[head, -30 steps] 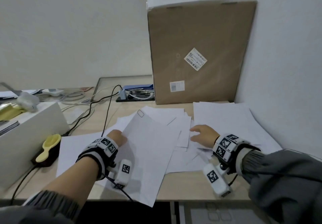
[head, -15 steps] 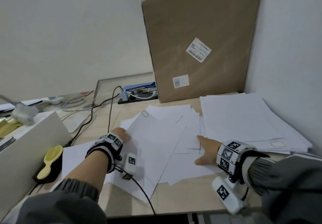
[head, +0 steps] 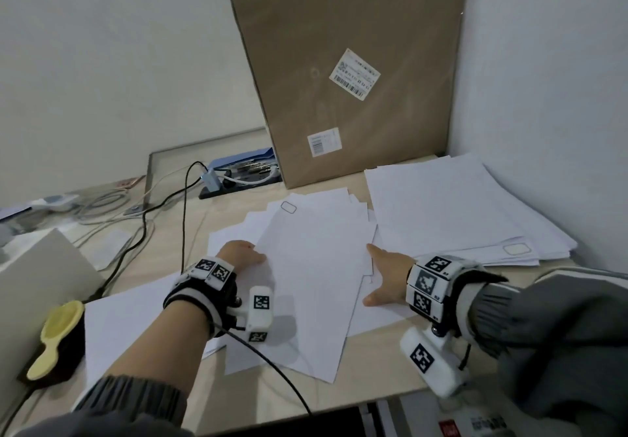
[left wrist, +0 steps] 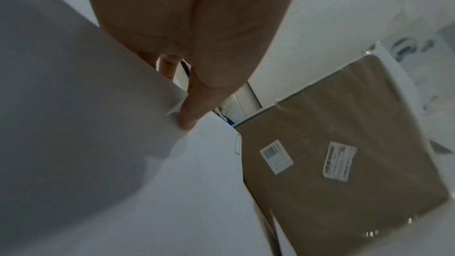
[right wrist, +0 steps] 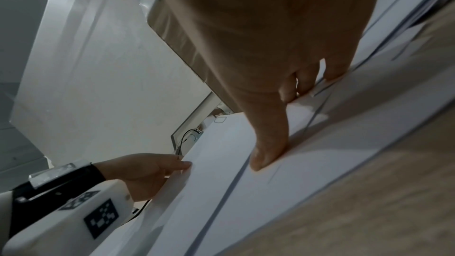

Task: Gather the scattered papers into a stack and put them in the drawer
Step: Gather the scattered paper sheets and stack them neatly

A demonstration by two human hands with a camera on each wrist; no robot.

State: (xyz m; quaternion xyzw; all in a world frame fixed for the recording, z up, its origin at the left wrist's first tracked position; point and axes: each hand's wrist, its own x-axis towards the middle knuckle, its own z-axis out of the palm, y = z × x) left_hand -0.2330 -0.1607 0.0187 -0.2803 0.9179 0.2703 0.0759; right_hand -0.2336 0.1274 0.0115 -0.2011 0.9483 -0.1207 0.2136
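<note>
Loose white papers (head: 306, 266) lie fanned and overlapping across the middle of the pale wood desk (head: 373, 368), corners pointing different ways; the top sheet is skewed, with a small rounded-rectangle mark near its far corner. More sheets spread to the left, under the left forearm. A second, squarer pile (head: 452, 212) sits at the right against the wall, just beside the fanned sheets, its edges roughly even but not flush.

Left hand (head: 239, 256): at the left edge of the top sheet. Left wrist view shows the thumb lying on top of the sheet edge and fingers (left wrist: 169, 67) going beneath it, so the edge is pinched between them.

Right hand (head: 387, 277): at the right edge of the fanned sheets. Thumb spread wide from the fingers (right wrist: 305, 79) and pressed flat on paper; fingers reach forward onto sheet edges, slightly bent. No grip visible; the hand presses on the papers.

Surroundings: tall cardboard box (head: 346, 69) with two labels stands upright at the back, close behind both paper groups. Left of it a blue tray (head: 244, 164) with a black cable (head: 185, 219) running forward past the papers. White box (head: 40, 273) at far left; yellow object (head: 56, 331) beside it on a dark base. Cable from the left wrist unit crosses the near sheet corner.
</note>
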